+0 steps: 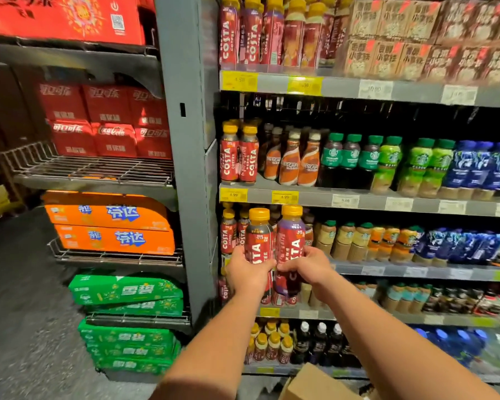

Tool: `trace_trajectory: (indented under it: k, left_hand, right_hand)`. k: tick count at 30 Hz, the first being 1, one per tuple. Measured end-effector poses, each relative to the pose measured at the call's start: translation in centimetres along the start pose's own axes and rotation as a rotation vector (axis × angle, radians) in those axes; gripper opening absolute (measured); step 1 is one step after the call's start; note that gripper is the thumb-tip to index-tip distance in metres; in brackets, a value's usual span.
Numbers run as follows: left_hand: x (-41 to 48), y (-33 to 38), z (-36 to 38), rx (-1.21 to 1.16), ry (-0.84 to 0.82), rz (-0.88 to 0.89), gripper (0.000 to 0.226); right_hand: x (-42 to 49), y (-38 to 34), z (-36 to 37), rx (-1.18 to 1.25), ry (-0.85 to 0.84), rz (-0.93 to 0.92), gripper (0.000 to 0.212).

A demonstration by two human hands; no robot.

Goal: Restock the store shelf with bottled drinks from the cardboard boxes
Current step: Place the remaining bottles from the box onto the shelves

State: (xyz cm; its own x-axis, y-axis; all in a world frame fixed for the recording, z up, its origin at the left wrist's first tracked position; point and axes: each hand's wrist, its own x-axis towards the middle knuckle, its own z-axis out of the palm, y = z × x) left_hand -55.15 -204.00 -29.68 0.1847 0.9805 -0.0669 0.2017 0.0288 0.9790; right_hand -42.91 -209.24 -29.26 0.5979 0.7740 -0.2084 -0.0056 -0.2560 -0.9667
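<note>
Above the cardboard box (315,382), your left hand (250,272) and right hand (308,267) each grip an upright Costa bottle (259,241), side by side. The shelf's (387,269) matching Costa row (228,235) stands just beyond, nearer your left hand.

Red Costa bottles (274,246), yellow caps (291,210)

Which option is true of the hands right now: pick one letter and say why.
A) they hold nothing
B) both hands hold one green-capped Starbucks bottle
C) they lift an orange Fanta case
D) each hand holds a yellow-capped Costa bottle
D: the left hand grips the left Costa bottle and the right hand grips the right Costa bottle, both yellow-capped and upright, side by side.
</note>
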Motion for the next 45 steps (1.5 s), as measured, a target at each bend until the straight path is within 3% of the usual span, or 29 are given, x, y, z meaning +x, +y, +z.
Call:
trace_trajectory:
  k: [11,17,27,33,37,45]
  left_hand:
    - [6.4,-5.9,7.0,0.157,0.157,-0.132,0.035]
    - [13.6,-8.3,9.6,0.204,0.149,0.103,0.04]
    - [22.1,-10.3,14.8,0.209,0.154,0.158,0.04]
    - [24.1,-11.8,17.2,0.359,0.122,0.224,0.049]
    - [25.3,-11.9,17.5,0.369,0.121,0.172,0.049]
    - [23.0,-11.7,16.6,0.241,0.107,0.131,0.05]
  right_hand:
    - [10.0,7.4,-3.2,-0.128,0.092,0.119,0.036]
    - [15.5,8.7,-1.3,-0.185,0.134,0.07,0.035]
    - [22.9,9.7,0.1,-0.137,0.208,-0.046,0.043]
    - [24.6,11.2,0.1,-0.095,0.243,-0.071,0.044]
    - [25.3,11.9,0.1,-0.071,0.219,-0.024,0.042]
    - [24.7,11.4,0.0,-0.099,0.182,-0.011,0.041]
